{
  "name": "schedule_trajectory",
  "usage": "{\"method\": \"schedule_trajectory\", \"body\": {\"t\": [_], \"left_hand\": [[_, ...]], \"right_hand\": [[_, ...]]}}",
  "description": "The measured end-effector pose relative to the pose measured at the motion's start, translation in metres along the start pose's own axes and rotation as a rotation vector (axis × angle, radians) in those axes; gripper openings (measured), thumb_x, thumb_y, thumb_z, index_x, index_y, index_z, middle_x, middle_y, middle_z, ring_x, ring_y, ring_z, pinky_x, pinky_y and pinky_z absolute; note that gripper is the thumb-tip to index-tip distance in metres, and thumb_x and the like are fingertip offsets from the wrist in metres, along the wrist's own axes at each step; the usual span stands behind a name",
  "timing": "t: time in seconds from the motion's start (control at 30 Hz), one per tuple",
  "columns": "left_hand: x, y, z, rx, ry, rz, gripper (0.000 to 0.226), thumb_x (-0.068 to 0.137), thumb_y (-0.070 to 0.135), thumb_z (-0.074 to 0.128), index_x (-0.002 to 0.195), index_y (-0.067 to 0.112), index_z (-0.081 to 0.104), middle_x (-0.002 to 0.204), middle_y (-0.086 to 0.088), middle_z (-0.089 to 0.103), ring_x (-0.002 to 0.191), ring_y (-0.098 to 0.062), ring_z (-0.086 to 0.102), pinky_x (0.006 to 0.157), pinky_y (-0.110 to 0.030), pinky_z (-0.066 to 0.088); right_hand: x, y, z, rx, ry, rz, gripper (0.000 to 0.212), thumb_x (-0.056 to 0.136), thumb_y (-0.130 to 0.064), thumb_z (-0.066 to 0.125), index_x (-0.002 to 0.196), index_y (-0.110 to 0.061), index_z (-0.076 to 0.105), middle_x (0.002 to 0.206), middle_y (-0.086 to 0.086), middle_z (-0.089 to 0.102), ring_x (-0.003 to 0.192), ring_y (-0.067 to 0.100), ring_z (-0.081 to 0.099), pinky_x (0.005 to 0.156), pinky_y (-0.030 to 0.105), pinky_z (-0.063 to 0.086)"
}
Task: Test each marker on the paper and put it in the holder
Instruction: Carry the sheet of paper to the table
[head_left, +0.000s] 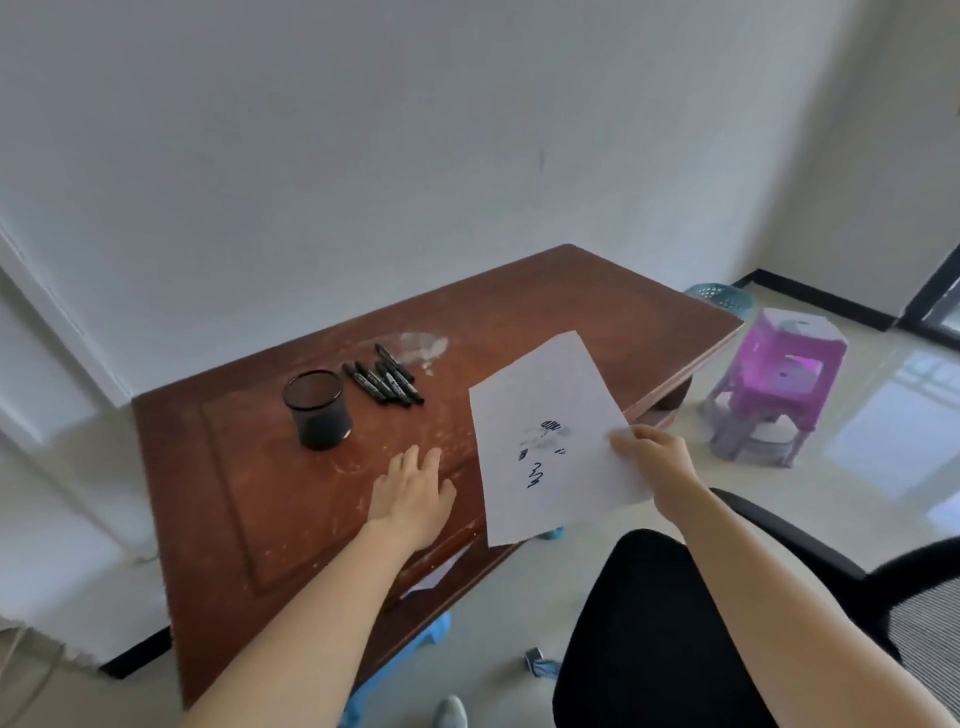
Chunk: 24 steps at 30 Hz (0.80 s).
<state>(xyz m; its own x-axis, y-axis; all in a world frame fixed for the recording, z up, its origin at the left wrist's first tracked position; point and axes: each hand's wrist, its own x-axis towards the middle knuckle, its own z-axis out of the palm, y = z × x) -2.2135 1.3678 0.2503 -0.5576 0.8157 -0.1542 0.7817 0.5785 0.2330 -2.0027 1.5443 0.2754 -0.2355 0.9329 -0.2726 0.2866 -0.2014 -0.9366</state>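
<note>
A white sheet of paper (540, 415) with a few dark scribbles hangs above the right part of the brown wooden table (249, 493), pinched at its right edge by my right hand (657, 457). My left hand (413, 491) lies flat and open on the tabletop, just left of the paper. Several black markers (385, 376) lie in a loose bunch at the back of the table. A black mesh holder (317, 409) stands upright to their left, and looks empty.
A black office chair (665, 623) stands at the table's near right side. Purple plastic stools (774, 384) are stacked on the tiled floor at the right, a teal basket (722, 299) behind them. A white wall runs along the table's far edge.
</note>
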Motion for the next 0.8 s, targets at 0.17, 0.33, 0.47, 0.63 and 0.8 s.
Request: {"method": "schedule_trajectory", "body": {"t": [0.17, 0.33, 0.47, 0.63, 0.8], "left_hand": [[0.085, -0.008, 0.000, -0.023, -0.038, 0.028, 0.054, 0.097, 0.038, 0.029, 0.147, 0.020, 0.020, 0.157, -0.010, 0.018, 0.143, -0.028, 0.016, 0.112, -0.045, 0.027], [0.146, -0.011, 0.000, -0.066, -0.076, 0.051, 0.054, 0.098, 0.037, 0.028, 0.147, 0.019, 0.020, 0.157, -0.010, 0.017, 0.144, -0.027, 0.014, 0.113, -0.042, 0.025], [0.191, -0.013, 0.001, -0.113, -0.051, 0.062, 0.054, 0.099, 0.037, 0.026, 0.148, 0.017, 0.018, 0.158, -0.010, 0.016, 0.145, -0.026, 0.011, 0.116, -0.040, 0.021], [0.244, -0.006, 0.009, -0.148, 0.009, 0.060, 0.053, 0.100, 0.037, 0.022, 0.148, 0.017, 0.016, 0.158, -0.010, 0.013, 0.146, -0.026, 0.009, 0.118, -0.037, 0.015], [0.299, 0.016, 0.023, -0.198, 0.071, 0.001, 0.052, 0.100, 0.036, 0.022, 0.149, 0.018, 0.015, 0.158, -0.009, 0.013, 0.147, -0.023, 0.007, 0.119, -0.034, 0.009]], "right_hand": [[0.074, -0.022, 0.038, 0.007, 0.014, 0.008, 0.006, 0.085, -0.004, 0.063, 0.083, -0.006, 0.068, 0.068, 0.006, 0.059, 0.057, 0.018, 0.052, 0.049, 0.022, 0.045], [0.130, -0.037, 0.064, -0.021, -0.003, 0.056, 0.006, 0.084, -0.007, 0.064, 0.083, -0.006, 0.070, 0.071, 0.006, 0.063, 0.060, 0.020, 0.056, 0.057, 0.027, 0.047], [0.180, -0.050, 0.082, -0.049, -0.020, 0.079, 0.010, 0.083, -0.009, 0.065, 0.076, -0.013, 0.071, 0.074, 0.006, 0.065, 0.066, 0.022, 0.058, 0.062, 0.028, 0.047], [0.245, -0.058, 0.104, -0.076, -0.118, 0.113, 0.009, 0.083, -0.008, 0.065, 0.080, -0.012, 0.072, 0.081, 0.007, 0.069, 0.075, 0.025, 0.062, 0.076, 0.038, 0.051], [0.326, -0.063, 0.119, -0.185, -0.265, 0.142, 0.010, 0.083, -0.011, 0.067, 0.089, -0.006, 0.073, 0.083, 0.008, 0.071, 0.074, 0.025, 0.064, 0.066, 0.033, 0.052]]}}
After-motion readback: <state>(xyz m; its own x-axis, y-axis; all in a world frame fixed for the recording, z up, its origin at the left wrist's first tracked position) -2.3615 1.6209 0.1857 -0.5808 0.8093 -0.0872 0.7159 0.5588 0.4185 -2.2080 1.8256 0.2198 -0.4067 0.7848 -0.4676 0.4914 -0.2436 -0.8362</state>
